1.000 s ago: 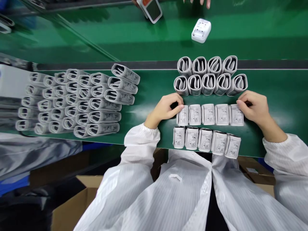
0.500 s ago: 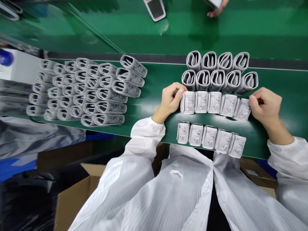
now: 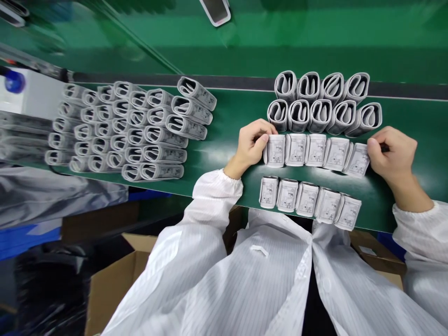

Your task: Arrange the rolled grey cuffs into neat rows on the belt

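Observation:
A row of several folded paper leaflets (image 3: 316, 150) with line drawings lies on the green bench in front of me. My left hand (image 3: 254, 142) is closed, thumb and fingers pinching the leaflet at the left end of this row. At the right end, my right hand (image 3: 395, 153) is closed on the outermost leaflet, its fingertips partly hidden. A nearer row of folded leaflets (image 3: 307, 199) rests along the bench edge, untouched. Just beyond my hands, two rows of leaflets (image 3: 321, 115) stand on end, their coiled folds facing up.
To the left, many folded leaflets (image 3: 135, 130) stand in packed rows, beside a white box-like device (image 3: 40, 93) with a blue knob. A dark rail (image 3: 241, 83) runs behind the bench top (image 3: 231, 121). Beyond it lies a white handheld device (image 3: 216, 10). Below is an open cardboard box (image 3: 115, 280).
Both hands keep their hold on the row's ends, with little movement. The whole view has shifted slightly. Another person's hand at the top right has left the view.

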### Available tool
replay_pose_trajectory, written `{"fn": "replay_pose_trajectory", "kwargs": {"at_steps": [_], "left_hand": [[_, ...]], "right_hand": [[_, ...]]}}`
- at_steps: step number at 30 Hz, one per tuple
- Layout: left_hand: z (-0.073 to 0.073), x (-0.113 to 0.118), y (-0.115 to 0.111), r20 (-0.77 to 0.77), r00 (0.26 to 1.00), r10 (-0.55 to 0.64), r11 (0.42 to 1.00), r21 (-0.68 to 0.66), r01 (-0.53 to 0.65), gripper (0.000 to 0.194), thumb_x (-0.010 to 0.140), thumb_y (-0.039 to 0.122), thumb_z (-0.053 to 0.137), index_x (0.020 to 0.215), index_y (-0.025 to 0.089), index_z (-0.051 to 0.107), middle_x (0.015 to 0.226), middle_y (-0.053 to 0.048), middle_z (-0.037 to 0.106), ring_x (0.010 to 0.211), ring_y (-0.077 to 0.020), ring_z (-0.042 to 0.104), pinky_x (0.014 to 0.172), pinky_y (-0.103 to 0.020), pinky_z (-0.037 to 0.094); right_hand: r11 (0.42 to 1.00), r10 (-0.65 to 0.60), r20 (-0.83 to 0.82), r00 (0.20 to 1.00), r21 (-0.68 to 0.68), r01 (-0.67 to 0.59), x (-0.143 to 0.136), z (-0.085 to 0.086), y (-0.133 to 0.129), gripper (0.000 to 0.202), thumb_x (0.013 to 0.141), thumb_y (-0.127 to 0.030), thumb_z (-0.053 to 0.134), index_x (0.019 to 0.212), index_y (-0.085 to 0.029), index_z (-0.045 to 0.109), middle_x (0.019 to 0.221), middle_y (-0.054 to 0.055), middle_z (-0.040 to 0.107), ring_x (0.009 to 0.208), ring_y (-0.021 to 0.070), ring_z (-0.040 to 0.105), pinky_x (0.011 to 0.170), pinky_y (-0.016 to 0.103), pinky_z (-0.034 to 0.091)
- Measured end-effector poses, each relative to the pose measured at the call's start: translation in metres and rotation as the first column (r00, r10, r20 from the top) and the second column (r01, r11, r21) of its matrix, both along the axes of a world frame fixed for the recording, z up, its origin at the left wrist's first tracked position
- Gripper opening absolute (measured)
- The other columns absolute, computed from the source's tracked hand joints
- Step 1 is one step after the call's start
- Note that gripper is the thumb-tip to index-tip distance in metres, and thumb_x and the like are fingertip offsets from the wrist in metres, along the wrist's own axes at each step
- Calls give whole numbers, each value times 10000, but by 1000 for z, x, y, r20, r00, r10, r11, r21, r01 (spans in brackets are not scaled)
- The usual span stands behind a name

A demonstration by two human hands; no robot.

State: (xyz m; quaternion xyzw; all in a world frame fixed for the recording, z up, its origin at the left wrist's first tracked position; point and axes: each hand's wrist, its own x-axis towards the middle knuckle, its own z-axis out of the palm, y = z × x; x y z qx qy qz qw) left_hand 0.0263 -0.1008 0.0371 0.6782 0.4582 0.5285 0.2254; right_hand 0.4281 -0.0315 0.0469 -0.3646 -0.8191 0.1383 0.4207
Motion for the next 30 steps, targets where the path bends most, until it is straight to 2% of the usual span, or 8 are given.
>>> {"fn": "replay_pose_trajectory", "kwargs": {"at_steps": [5,10,16,22,30], "left_hand": [[0,-1,0,-6,1000,10,1000,6,-10,562,1097,755,525,847,265,640,874,-62,762,761,-223,707,671,-418,553],[0,-1,0,8,1000,15,1000,1,-15,562,1088,758,538,842,264,639,864,-58,755,744,-220,701,648,-412,544],[1,1,0,16,1000,16,1000,10,-16,552,1086,747,562,832,260,618,854,-53,751,732,-205,695,617,-383,522],[1,0,0,-1,1000,19,1000,-7,-19,583,1072,779,565,821,254,589,845,-54,738,701,-188,671,577,-358,480],[2,-2,-1,-30,1000,4,999,-36,-5,606,1059,795,560,789,252,563,831,-58,741,694,-187,660,579,-360,483]], "right_hand": [[1000,-9,2,1000,-14,9,0,1,0,310,960,-323,673,692,-260,531,664,32,668,580,187,595,561,362,398],[999,34,-12,999,32,-33,0,1,2,285,967,-269,683,722,-255,538,681,24,664,590,187,594,564,356,395],[999,26,-20,999,29,-26,-1,0,1,287,969,-260,668,718,-250,530,681,21,656,594,179,586,574,350,393],[999,0,-12,1000,32,0,-1,0,0,306,973,-313,657,700,-261,529,665,33,670,587,195,607,560,365,411],[995,44,-24,999,92,-42,-3,4,-1,289,1010,-267,659,744,-257,545,689,20,669,607,182,605,566,355,408]]}}
